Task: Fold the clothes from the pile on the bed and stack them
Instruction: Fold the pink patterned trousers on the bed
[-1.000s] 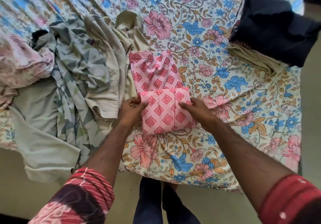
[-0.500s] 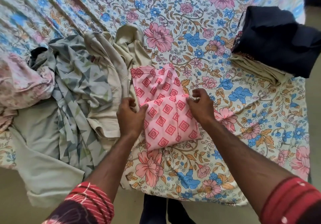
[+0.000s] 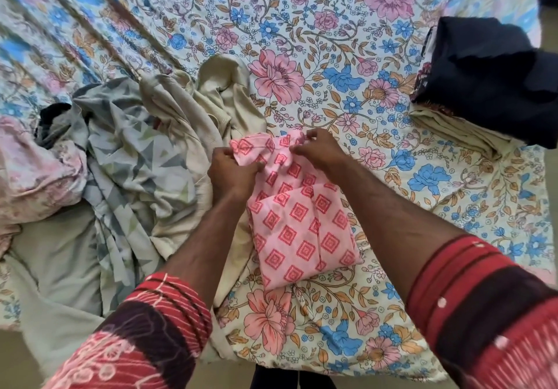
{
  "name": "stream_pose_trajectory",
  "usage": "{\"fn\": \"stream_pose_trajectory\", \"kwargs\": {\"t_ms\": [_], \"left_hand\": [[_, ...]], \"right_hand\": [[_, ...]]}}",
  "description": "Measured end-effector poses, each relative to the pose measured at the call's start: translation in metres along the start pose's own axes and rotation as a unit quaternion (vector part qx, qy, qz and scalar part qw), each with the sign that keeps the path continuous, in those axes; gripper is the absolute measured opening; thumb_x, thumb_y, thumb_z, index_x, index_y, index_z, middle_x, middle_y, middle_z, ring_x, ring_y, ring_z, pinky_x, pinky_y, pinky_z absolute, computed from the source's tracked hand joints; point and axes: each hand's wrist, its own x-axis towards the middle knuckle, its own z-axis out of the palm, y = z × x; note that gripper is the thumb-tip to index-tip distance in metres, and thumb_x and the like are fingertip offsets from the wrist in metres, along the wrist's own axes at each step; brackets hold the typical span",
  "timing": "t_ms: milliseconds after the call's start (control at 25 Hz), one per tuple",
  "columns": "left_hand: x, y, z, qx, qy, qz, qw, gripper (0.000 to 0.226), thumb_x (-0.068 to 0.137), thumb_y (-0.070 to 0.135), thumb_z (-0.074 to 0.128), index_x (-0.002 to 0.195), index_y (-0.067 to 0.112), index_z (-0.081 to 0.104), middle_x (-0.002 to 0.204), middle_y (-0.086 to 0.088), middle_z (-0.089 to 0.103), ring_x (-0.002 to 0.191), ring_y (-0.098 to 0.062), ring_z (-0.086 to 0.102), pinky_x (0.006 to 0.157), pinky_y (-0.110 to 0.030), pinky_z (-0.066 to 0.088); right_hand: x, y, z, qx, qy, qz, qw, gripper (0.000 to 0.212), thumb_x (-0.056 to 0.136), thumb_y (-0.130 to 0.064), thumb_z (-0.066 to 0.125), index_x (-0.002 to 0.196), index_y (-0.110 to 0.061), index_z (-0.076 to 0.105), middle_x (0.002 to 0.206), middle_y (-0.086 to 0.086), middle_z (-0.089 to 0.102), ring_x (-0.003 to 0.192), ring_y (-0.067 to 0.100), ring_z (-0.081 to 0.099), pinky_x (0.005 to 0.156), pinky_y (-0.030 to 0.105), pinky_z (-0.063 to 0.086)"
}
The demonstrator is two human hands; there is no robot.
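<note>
Hands (image 3: 232,171) (image 3: 317,150) hide pink cloth's (image 3: 302,225) pinched far edge.

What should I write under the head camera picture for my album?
Both hands, left hand and right hand, grip the far end of the pink patterned garment on the floral bedsheet.

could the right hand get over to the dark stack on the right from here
Probably yes. The bedsheet between the right hand and the dark stack is bare, so nothing blocks the way. But the hand pinches the far edge of the pink cloth, so it must let go or carry it along.
</note>
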Motion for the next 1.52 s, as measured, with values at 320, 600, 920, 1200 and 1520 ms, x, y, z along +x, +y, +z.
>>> {"fn": "stream_pose_trajectory", "kwargs": {"t_ms": [320, 600, 920, 1200, 1520], "left_hand": [[0.007, 0.007, -0.018, -0.068, -0.146, 0.006, 0.987, 0.027, 0.088, 0.010, 0.077, 0.114, 0.013, 0.073, 0.105, -0.002, 0.076, 0.091, -0.018, 0.075, 0.076, -0.036, 0.064], [-0.073, -0.058, -0.076, 0.145, -0.245, 0.403, 0.870, 0.034, 0.081, 0.023, 0.078, 0.114, 0.025, 0.071, 0.110, 0.005, 0.071, 0.111, -0.009, 0.059, 0.095, -0.029, 0.035], [-0.107, -0.122, -0.090, 0.202, -0.178, 0.297, 0.916, 0.017, 0.086, 0.037, 0.079, 0.093, 0.028, 0.067, 0.094, 0.011, 0.071, 0.093, -0.011, 0.065, 0.082, -0.034, 0.046], [-0.119, -0.086, -0.026, -0.073, -0.170, -0.184, 0.965, 0.050, 0.077, 0.050, 0.082, 0.116, 0.022, 0.068, 0.104, 0.006, 0.076, 0.091, -0.016, 0.075, 0.087, -0.043, 0.061], [-0.119, -0.071, -0.023, -0.076, -0.170, -0.149, 0.971, 0.025, 0.089, 0.014, 0.074, 0.110, 0.025, 0.065, 0.104, -0.004, 0.077, 0.087, -0.022, 0.077, 0.080, -0.047, 0.063]], "right_hand": [[-0.007, -0.011, -0.007, -0.047, -0.041, -0.023, 0.998, 0.030, 0.091, -0.006, 0.073, 0.119, -0.003, 0.062, 0.096, 0.013, 0.077, 0.079, 0.028, 0.079, 0.075, 0.045, 0.066], [-0.103, 0.083, -0.064, -0.367, -0.068, -0.419, 0.828, 0.020, 0.082, -0.037, 0.071, 0.095, -0.046, 0.059, 0.102, -0.011, 0.073, 0.108, 0.013, 0.064, 0.103, 0.045, 0.040], [-0.108, 0.143, -0.062, -0.316, 0.010, -0.341, 0.885, 0.014, 0.089, -0.040, 0.072, 0.091, -0.026, 0.069, 0.099, -0.013, 0.072, 0.100, 0.008, 0.064, 0.094, 0.047, 0.047], [-0.103, 0.115, -0.021, -0.033, 0.027, 0.077, 0.996, 0.042, 0.092, -0.030, 0.076, 0.123, -0.011, 0.056, 0.104, 0.002, 0.073, 0.079, 0.018, 0.077, 0.065, 0.033, 0.062], [-0.112, 0.116, -0.028, 0.003, -0.027, -0.019, 0.999, 0.019, 0.094, -0.020, 0.073, 0.111, -0.021, 0.065, 0.107, 0.007, 0.077, 0.084, 0.017, 0.078, 0.077, 0.039, 0.065]]}}
